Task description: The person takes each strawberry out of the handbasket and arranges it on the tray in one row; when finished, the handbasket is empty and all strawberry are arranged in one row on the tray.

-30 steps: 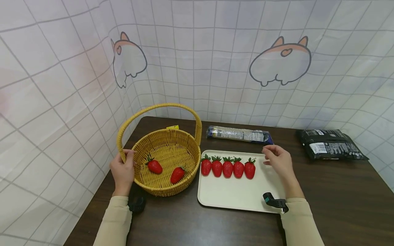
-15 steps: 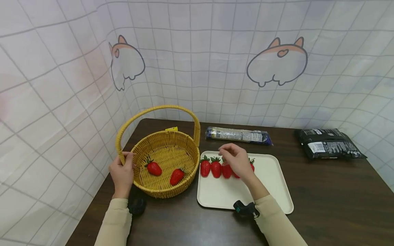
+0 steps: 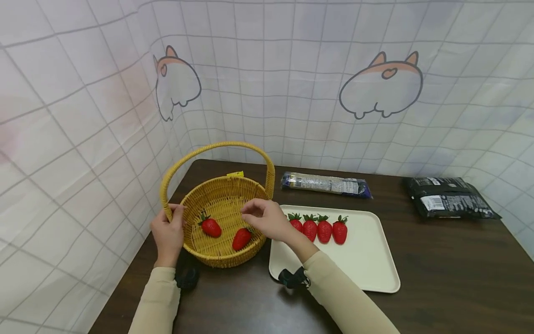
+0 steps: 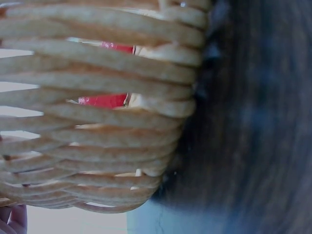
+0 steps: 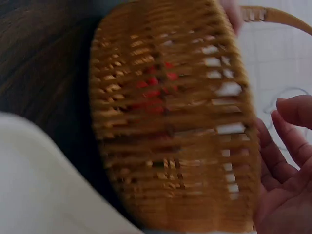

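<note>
A yellow wicker basket [image 3: 214, 262] with a tall arched handle stands on the left of the table in the head view. Two strawberries, one on the left [image 3: 211, 228] and one nearer its front [image 3: 241, 239], lie inside. My left hand [image 3: 168, 232] grips the base of the handle at the basket's left side. Over the right rim hovers my right hand [image 3: 269, 220], fingers loosely bent. The right wrist view shows thumb and fingers apart with nothing between them. Several strawberries [image 3: 324, 230] lie in a row on a cream tray [image 3: 363, 260], partly hidden by the right hand and wrist.
Behind the tray lies a long clear-and-blue packet [image 3: 325, 183]. A black package [image 3: 452, 197] is at the back right. Some small yellow thing [image 3: 235, 174] shows behind the basket. A gridded curtain [image 3: 308, 93] hangs along the back and left of the dark table [image 3: 438, 278].
My right hand has swept left from the tray's right side, across the strawberries, to the basket's right rim. My left hand keeps its grip on the handle. The strawberries in the basket have not moved.
</note>
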